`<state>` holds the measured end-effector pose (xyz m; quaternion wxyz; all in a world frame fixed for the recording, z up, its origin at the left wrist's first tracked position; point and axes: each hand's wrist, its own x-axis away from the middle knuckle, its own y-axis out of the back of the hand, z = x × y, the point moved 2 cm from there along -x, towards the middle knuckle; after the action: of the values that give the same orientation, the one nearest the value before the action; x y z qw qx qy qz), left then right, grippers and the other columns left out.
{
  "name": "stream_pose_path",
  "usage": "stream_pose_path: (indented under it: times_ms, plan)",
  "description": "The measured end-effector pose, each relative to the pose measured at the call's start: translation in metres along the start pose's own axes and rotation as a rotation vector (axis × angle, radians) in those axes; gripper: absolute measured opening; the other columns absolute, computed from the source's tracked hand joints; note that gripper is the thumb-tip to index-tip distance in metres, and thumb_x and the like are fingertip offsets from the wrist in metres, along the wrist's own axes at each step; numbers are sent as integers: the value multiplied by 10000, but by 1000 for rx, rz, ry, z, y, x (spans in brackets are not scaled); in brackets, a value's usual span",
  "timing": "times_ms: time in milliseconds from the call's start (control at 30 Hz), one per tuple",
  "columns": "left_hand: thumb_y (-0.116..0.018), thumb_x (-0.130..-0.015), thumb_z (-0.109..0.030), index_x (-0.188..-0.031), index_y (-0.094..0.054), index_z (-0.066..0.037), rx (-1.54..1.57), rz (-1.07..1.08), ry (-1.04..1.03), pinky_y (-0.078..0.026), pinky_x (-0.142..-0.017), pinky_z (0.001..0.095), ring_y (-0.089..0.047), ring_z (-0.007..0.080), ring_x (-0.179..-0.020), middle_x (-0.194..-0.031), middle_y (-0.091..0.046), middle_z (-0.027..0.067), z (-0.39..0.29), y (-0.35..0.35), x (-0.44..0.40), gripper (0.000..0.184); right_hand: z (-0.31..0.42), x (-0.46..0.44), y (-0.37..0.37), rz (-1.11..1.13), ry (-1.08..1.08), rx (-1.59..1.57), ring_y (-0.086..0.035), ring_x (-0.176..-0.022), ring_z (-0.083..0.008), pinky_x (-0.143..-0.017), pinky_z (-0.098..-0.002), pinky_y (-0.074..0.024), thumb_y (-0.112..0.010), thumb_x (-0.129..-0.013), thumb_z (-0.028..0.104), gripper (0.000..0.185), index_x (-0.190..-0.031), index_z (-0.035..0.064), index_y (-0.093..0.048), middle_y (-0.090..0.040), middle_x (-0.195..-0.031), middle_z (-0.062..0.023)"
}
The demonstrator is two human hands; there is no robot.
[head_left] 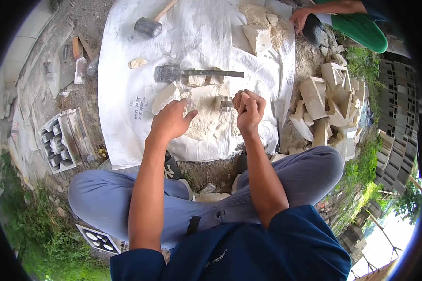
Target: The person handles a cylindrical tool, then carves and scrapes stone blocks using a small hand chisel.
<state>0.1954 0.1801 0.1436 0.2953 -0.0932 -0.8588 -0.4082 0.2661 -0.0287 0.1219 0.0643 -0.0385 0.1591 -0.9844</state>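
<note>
My left hand (173,118) has its fingers apart, at the lower right side of a pale stone chunk (166,97) on the white sheet (119,93). My right hand (249,110) is closed round the handle of a small hammer, whose metal head (223,104) points left over pale crushed rubble (206,117). Just above both hands a larger hammer (168,73) lies flat, its dark handle reaching right across small stone pieces (196,80).
A mallet (147,28) and a yellowish stone (138,63) lie on the sheet. Broken pale blocks (314,96) are heaped at right. A co-worker's hand (301,18) is at upper right. A trowel (80,68) and a moulded block (58,143) lie at left.
</note>
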Motion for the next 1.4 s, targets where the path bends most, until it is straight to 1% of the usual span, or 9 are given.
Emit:
stream_pose_path:
  times_ms: [200,267,400,500,600,700,767,1000,1400]
  plan:
    - [-594,-976,-437,-1355,-583,-102,38,33,53,-474,-1014,449,-580,349,-1236,-1328,-616,184,8,6,6,506,34,-8,-17,110,222,42,-250,-461,-138,-476,-319,-220,-432,-876,77,381,-520,45,-298,-295,-478,-36]
    - [-597,-977,-431,-1347,-590,-107,39,36,27,-476,-1011,451,-585,350,-1230,-1320,-620,193,11,5,4,492,-3,-18,2,-18,182,54,-262,-467,-112,-467,-302,-217,-451,-882,68,384,-530,56,-297,-322,-479,-30]
    - [-591,-979,-438,-1339,-594,-112,-2,-32,-23,-481,-1001,454,-595,354,-1212,-1288,-636,200,10,-3,1,486,10,-36,10,-203,184,-144,-254,-456,-120,-459,-313,-230,-460,-857,85,376,-518,64,-297,-312,-467,-35]
    - [-586,-981,-445,-1334,-598,-114,-5,-2,17,-483,-996,456,-596,352,-1209,-1276,-645,188,12,2,2,484,28,-24,-12,-36,239,39,-236,-463,-120,-467,-322,-200,-461,-868,87,401,-513,52,-278,-303,-474,-25]
    - [-586,-978,-456,-1331,-601,-115,37,-53,-7,-483,-998,451,-595,348,-1212,-1286,-644,175,17,1,6,492,59,-22,-9,-14,211,-132,-240,-456,-119,-469,-323,-209,-453,-893,85,407,-514,50,-307,-297,-476,-18]
    - [-578,-985,-432,-1328,-602,-119,-7,-63,4,-487,-991,453,-595,342,-1212,-1286,-648,156,22,-1,1,465,49,-18,-20,69,183,-34,-245,-453,-125,-468,-322,-221,-449,-902,123,397,-533,54,-318,-297,-469,-27]
    - [-502,-1015,-390,-1341,-575,-136,-23,63,74,-490,-968,464,-586,308,-1217,-1268,-634,125,28,-12,-6,420,29,-12,-23,85,151,-10,-247,-458,-131,-476,-325,-220,-446,-902,160,397,-534,52,-344,-315,-469,-36]
    - [-483,-1007,-357,-1360,-549,-138,-163,168,85,-467,-998,473,-575,332,-1228,-1331,-585,127,47,-34,-15,422,43,-6,-44,374,-6,-48,-246,-482,-99,-471,-309,-207,-462,-914,97,429,-513,37,-321,-326,-491,-3]
    - [-491,-1003,-358,-1365,-573,-201,-118,74,59,-460,-1029,460,-560,291,-1271,-1352,-607,95,49,-13,6,403,14,12,-51,295,-28,29,-286,-501,-89,-475,-301,-235,-483,-906,70,400,-531,32,-349,-353,-517,1]
